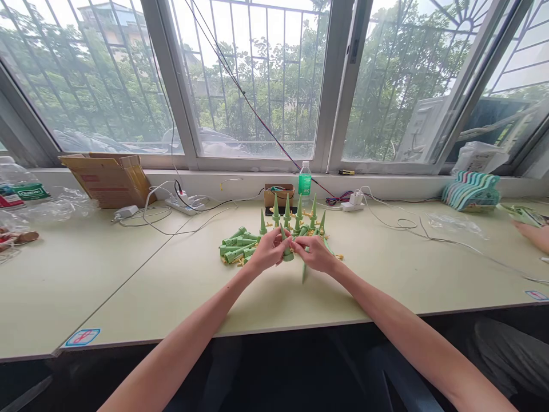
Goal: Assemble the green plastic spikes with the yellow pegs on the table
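My left hand (pixel 272 250) is closed around a green plastic watering spike (pixel 287 255), held tilted above the table with its wider collar downward. My right hand (pixel 316 253) pinches close against that spike; whatever lies between its fingertips is too small to make out. Beneath the right hand a narrow green pointed piece (pixel 304 273) shows, and I cannot tell whether it is held or resting. Behind my hands several green spikes (pixel 298 215) stand point up with yellow valve pieces by them. To the left lies a heap of green tubular parts (pixel 235 247) with yellow bits.
A small cardboard box (pixel 274 198) and a bottle of green liquid (pixel 304 182) stand at the back. White cables and power strips (pixel 185 204) run along the wall. A larger carton (pixel 107 180) sits left. At the right edge is another person's hand (pixel 534 234).
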{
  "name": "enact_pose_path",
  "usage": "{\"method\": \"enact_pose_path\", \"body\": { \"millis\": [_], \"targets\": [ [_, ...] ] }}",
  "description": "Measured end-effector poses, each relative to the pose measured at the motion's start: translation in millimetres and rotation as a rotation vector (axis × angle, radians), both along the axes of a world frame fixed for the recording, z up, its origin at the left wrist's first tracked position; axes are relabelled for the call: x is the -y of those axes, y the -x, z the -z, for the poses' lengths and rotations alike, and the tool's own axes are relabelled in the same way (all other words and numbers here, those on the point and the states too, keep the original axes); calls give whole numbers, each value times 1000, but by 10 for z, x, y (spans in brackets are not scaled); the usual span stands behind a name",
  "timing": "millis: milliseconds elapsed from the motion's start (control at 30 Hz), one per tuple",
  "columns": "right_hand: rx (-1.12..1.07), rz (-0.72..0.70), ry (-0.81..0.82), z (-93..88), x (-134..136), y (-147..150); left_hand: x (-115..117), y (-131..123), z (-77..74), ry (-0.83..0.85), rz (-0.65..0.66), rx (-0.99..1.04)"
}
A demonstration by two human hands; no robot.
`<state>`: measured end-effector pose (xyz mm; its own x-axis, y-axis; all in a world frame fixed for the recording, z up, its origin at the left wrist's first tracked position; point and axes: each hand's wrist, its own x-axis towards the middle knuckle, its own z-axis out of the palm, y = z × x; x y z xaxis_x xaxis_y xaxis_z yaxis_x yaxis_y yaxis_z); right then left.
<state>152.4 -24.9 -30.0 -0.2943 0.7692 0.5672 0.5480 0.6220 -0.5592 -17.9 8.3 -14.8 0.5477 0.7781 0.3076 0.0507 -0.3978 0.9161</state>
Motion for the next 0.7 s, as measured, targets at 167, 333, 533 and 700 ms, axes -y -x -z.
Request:
{"method": "enact_pose_path", "body": {
  "millis": [167,333,533,700],
  "targets": [
    [12,4,3,-13,13,5,-10,5,-7,27,7,-2],
    [23,17,3,-10,12,2,-10,4,-6,34,-1,-4],
    [34,13,-17,-7,5,8,-21,4,-2,79,0,3],
    [42,13,-18,15,-7,10,-15,3,2,62,-12,-17]
  ]
}}
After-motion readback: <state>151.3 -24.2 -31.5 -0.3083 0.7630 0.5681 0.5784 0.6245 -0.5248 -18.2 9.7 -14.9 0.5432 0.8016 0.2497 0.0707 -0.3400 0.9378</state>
